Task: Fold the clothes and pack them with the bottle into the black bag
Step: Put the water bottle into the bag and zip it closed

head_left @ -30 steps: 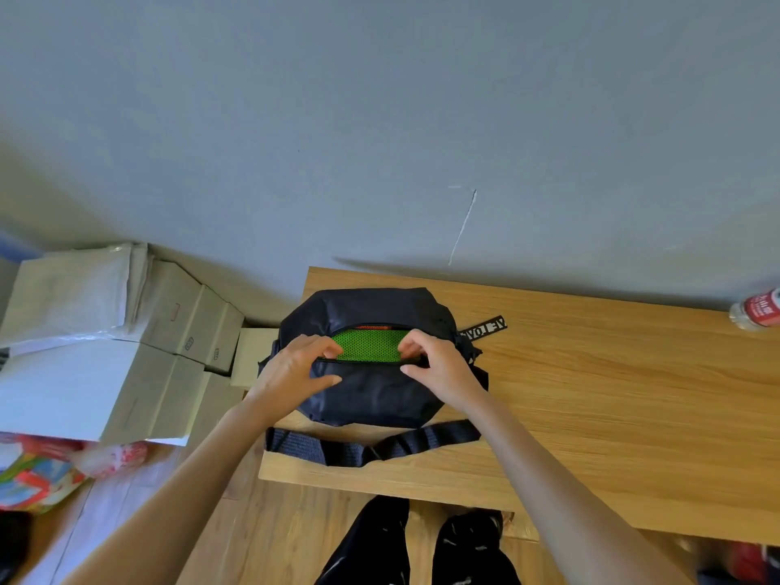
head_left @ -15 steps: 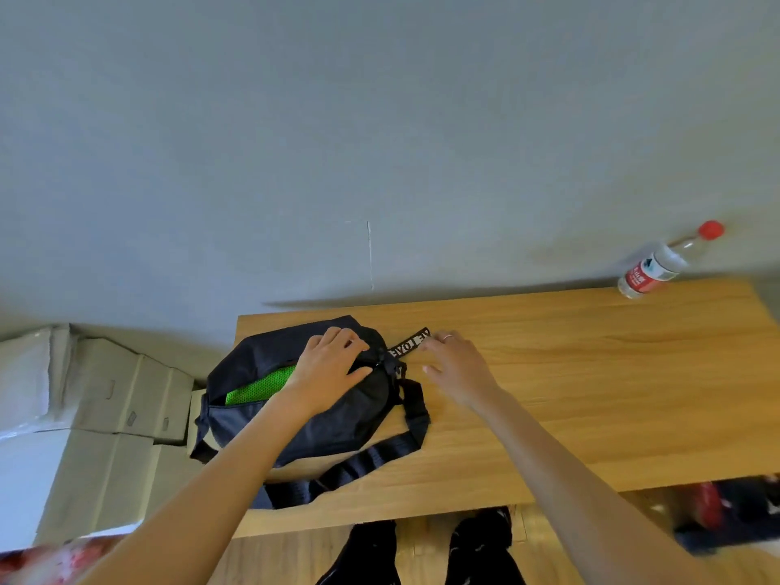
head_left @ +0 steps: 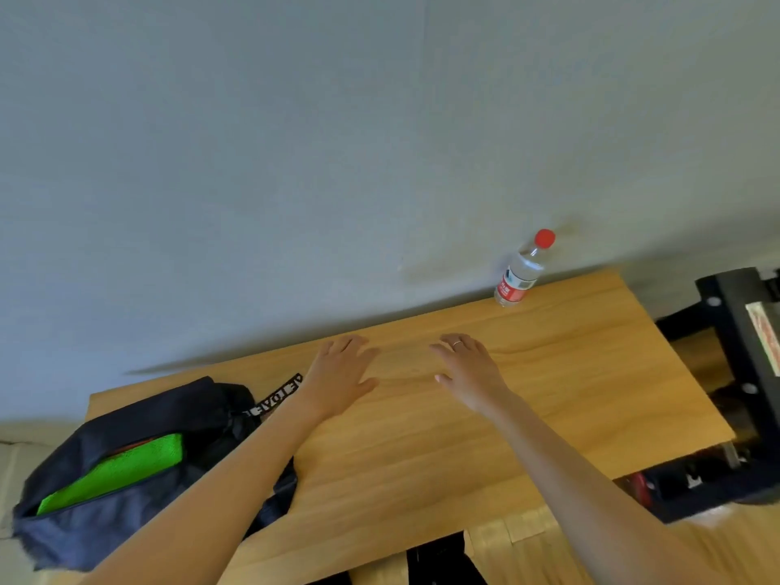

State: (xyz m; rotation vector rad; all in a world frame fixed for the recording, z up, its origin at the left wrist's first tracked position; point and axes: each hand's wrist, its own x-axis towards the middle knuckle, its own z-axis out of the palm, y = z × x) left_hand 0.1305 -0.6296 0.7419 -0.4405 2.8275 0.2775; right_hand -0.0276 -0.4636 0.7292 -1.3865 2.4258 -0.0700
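The black bag (head_left: 126, 432) lies at the table's left end, its top open with folded green cloth (head_left: 118, 470) showing inside. A clear water bottle (head_left: 521, 272) with a red cap and red label stands at the table's far edge by the wall. My left hand (head_left: 339, 375) and my right hand (head_left: 468, 369) hover over the bare wood at mid-table, fingers straight, holding nothing. Both hands are right of the bag and short of the bottle.
The wooden table (head_left: 527, 415) ends against a grey wall. A black strap with white lettering (head_left: 278, 394) trails from the bag. A black metal frame (head_left: 743, 373) stands just past the table's right end.
My left hand has let go of the bag and moved right. My right hand has also moved right, toward the bottle. The view has swung right, so the bag now sits at lower left.
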